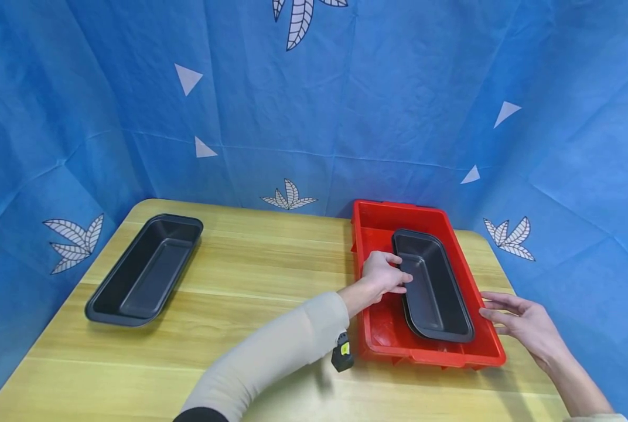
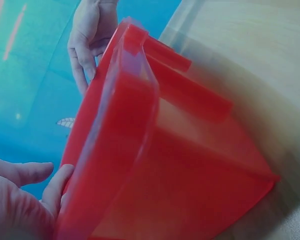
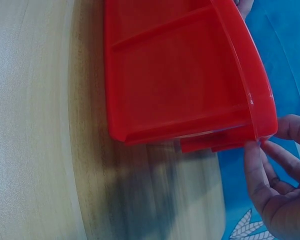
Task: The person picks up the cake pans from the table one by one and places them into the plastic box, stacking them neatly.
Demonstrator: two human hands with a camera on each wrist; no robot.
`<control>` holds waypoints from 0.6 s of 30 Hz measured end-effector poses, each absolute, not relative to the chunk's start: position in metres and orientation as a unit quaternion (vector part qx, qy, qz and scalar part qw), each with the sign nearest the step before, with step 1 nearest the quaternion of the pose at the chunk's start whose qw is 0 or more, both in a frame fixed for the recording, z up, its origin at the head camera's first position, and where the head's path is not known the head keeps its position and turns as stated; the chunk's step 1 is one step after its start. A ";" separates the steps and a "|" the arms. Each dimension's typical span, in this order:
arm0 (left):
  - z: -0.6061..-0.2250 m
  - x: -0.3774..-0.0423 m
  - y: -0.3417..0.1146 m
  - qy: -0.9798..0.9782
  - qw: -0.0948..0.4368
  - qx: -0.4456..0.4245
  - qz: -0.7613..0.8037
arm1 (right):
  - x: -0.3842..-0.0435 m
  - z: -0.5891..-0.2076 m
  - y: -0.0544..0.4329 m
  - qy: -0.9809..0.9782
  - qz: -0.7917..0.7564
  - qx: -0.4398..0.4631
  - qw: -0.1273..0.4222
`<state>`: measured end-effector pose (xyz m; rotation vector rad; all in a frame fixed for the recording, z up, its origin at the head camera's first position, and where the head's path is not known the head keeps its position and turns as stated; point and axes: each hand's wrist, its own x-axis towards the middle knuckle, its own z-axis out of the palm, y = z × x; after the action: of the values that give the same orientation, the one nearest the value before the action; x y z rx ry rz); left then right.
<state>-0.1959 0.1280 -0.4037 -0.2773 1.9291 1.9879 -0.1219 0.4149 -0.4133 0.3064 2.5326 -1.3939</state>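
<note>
A black loaf pan (image 1: 427, 287) lies inside a red plastic bin (image 1: 382, 346); a second dark rim shows just under its lower left edge. My left hand (image 1: 385, 274) reaches over the bin's left wall, with its fingertips at the pan's left rim and thumb and fingers apart. My right hand (image 1: 527, 322) is at the bin's right wall, fingers extended. In the right wrist view, the fingertips (image 3: 252, 150) of that hand meet the bin's corner. The left wrist view shows the bin's outer wall (image 2: 190, 185), while the pan is hidden.
Another black loaf pan (image 1: 145, 269) sits at the left of the wooden table (image 1: 251, 264). A small black device (image 1: 342, 351) with a yellow-green label shows beneath the left sleeve (image 1: 277, 346). Blue patterned cloth (image 1: 314, 105) hangs behind and at both sides.
</note>
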 end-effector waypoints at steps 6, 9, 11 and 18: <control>-0.404 -0.192 0.123 0.690 0.176 -0.093 0.696 | -0.122 -0.413 0.415 0.870 -0.465 0.108 0.123; -0.403 -0.191 0.119 0.682 0.180 -0.094 0.703 | -0.122 -0.412 0.416 0.873 -0.459 0.109 0.122; -0.402 -0.190 0.116 0.675 0.183 -0.089 0.709 | -0.122 -0.411 0.417 0.873 -0.459 0.109 0.120; -0.399 -0.191 0.100 0.686 0.180 -0.061 0.702 | -0.121 -0.411 0.416 0.868 -0.469 0.106 0.120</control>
<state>-0.1912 0.0995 -0.3993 -0.1710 1.9376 1.9846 -0.1211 0.4159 -0.4110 0.3083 2.5375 -1.3709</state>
